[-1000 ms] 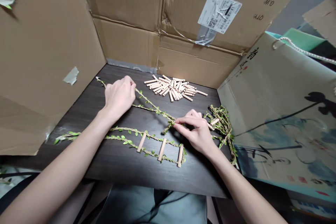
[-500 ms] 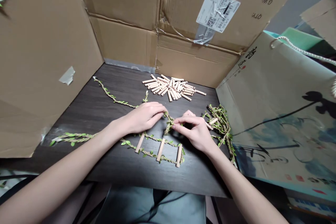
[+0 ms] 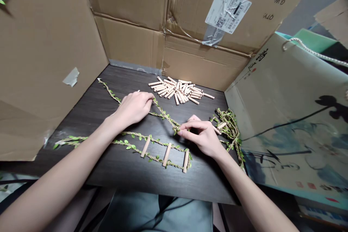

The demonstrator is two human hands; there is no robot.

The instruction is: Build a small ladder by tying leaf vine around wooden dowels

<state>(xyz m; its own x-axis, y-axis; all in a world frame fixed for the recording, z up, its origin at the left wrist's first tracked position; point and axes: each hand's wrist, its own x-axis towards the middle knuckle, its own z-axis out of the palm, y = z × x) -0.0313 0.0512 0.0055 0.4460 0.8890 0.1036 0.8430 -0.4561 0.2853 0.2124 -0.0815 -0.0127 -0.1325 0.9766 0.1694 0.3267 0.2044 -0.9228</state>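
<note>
A leafy green vine cord runs across the dark table. My left hand is closed on the cord and holds it taut up and to the left. My right hand pinches the same cord at its near end, with a short wooden stick by its fingers. In front of my hands lies a small ladder: three wooden rungs threaded between two vine cords.
A pile of several short wooden sticks lies at the back of the table. A tangle of vine cord sits at the right edge. Cardboard walls enclose left and back; a paper bag stands right.
My left hand slid in along the cord to my right hand half a second ago, then pulled back out to the left. My right hand stayed in place.
</note>
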